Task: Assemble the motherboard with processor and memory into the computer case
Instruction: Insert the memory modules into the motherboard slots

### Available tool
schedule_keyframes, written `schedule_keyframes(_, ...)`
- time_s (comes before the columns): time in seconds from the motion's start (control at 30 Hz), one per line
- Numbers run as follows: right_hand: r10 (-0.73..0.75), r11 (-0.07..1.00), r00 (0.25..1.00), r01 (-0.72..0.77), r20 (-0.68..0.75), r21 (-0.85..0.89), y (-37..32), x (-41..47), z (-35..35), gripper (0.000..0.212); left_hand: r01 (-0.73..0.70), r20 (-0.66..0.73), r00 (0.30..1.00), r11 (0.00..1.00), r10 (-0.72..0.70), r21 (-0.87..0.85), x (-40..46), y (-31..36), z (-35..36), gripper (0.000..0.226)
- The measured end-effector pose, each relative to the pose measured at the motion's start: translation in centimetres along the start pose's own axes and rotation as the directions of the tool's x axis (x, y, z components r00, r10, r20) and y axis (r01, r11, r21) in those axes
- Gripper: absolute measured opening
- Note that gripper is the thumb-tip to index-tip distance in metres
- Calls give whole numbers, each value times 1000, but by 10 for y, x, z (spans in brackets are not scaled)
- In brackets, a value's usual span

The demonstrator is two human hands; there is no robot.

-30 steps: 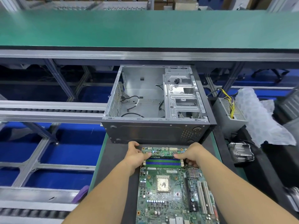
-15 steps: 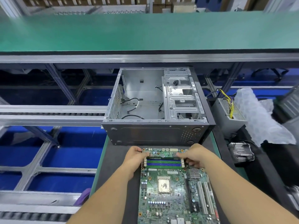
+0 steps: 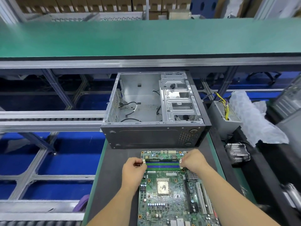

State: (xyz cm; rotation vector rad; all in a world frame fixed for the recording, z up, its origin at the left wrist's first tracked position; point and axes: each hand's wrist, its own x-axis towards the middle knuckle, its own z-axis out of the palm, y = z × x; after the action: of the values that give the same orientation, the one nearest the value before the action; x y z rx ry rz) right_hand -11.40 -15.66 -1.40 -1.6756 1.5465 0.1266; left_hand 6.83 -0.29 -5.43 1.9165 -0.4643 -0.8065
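**Both hands at the memory slots, case open just beyond**

The green printed-circuit motherboard (image 3: 172, 193) lies flat on the dark grey work mat (image 3: 114, 176), its far edge just short of the case. At that far end sit the blue and green memory slots (image 3: 162, 165), side by side, running left to right. The left hand (image 3: 133, 168) curls its fingers in at the left end of the slots, right by the pale latch there; whether it pinches the latch or only presses on it I cannot tell. The right hand (image 3: 193, 160) does likewise at the right end, fingers bent down onto the latch, grip unclear. Between the forearms, the square silver processor (image 3: 163, 187) sits in its socket mid-board. Beyond the board stands the open grey metal computer case (image 3: 151, 111), loose black cables lying on its floor. To the right, apart from the mat, a grey power supply with yellow wires (image 3: 223, 115) rests beside crumpled white bubble wrap (image 3: 254, 118).
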Motion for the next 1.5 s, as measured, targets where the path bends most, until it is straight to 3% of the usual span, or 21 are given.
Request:
schedule_keyframes(0.17, 1, 1000, 994, -4, -109, -26, -4, 0, 11, 12, -29, -31, 999, 999, 29, -17, 1, -6, 4, 16)
schedule_keyframes(0.4, -22, 1000, 991, 19, -133, -25, -6, -1, 13, 4, -16, -20, 1000, 1000, 16, -14, 4, -4, 2, 15)
schedule_keyframes(0.5, -46, 999, 989, 43, -143, -24, 0, -2, 17, 27, 0, 14, 1000, 1000, 0, 10, 6, -2, 2, 12)
schedule_keyframes(0.53, -53, 998, 987, 50, -150, -26, 2, -3, 18, 23, 3, 26, 1000, 1000, -3, 18, 7, -1, 2, 11)
schedule_keyframes(0.57, -75, 997, 983, 71, -167, -29, 3, -5, 18, 12, 10, 35, 999, 1000, -11, 21, 7, 0, 2, 11)
schedule_keyframes(0.73, -178, 984, 974, 172, -139, -51, 10, -13, 14, 23, 36, 59, 998, 999, -36, 1, 6, 5, 1, 4)
schedule_keyframes(0.8, -235, 972, 959, 237, -160, -5, 18, -18, 15, 26, 17, 38, 999, 1000, -18, 12, 4, 6, 2, 13)
schedule_keyframes(0.97, -198, 972, 882, 233, -427, 31, 42, -29, 13, 51, -106, -21, 993, 968, 114, 228, -2, 7, 4, 16)
schedule_keyframes(1.03, -144, 987, 874, 164, -465, 3, 53, -30, 8, 38, -94, -56, 991, 932, 121, 351, -6, 7, 2, 21)
schedule_keyframes(1.1, -63, 997, 905, 72, -421, 6, 62, -32, 3, 27, -46, -83, 992, 884, 96, 464, -11, 6, 1, 27)
schedule_keyframes(1.37, 65, 994, 983, -78, -169, -72, 60, -40, 7, 68, -26, -66, 992, 686, 108, 727, -36, 8, 14, 28)
schedule_keyframes(1.5, 150, 985, 981, -159, -124, -68, 50, -41, 8, 65, 56, -100, 995, 689, 24, 723, -45, 16, 27, 27)
